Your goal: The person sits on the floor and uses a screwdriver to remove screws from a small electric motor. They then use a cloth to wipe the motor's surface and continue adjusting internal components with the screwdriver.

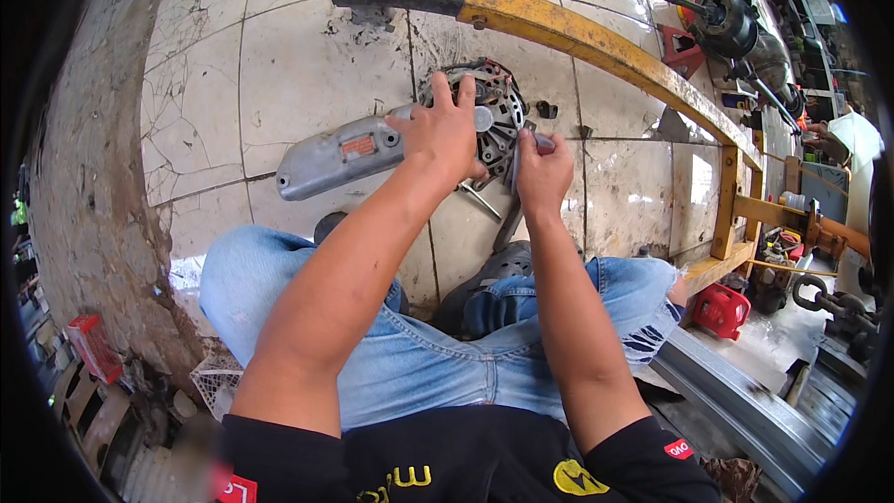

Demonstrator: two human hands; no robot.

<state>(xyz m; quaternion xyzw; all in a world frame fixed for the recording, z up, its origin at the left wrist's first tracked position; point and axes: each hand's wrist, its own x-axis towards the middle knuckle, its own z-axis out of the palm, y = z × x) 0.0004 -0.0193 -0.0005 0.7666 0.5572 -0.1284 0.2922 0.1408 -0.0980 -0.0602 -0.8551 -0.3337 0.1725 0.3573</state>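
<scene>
An alternator (498, 98), round and slotted with exposed copper-coloured and black parts, sits on the tiled floor before me. My left hand (442, 135) spans its left side, index and middle fingers stretched forward and thumb lower down, holding it steady. At its right edge, my right hand (545, 172) is closed with thumb and fingers pinching a flat grey metal strip (513, 191) that slants down toward my foot. Just below the alternator a thin silver rod (482, 202) pokes out; its other end is hidden. A grey cast-metal cover (326, 160) with a reddish label lies left, partly under my left forearm.
A yellow steel frame (596, 33) with a dark end arches over the far side and down the right. Small black pieces (547, 111) lie beside the alternator. Right are a dark mechanical assembly (726, 23), a red container (720, 310) and a metal channel (745, 401).
</scene>
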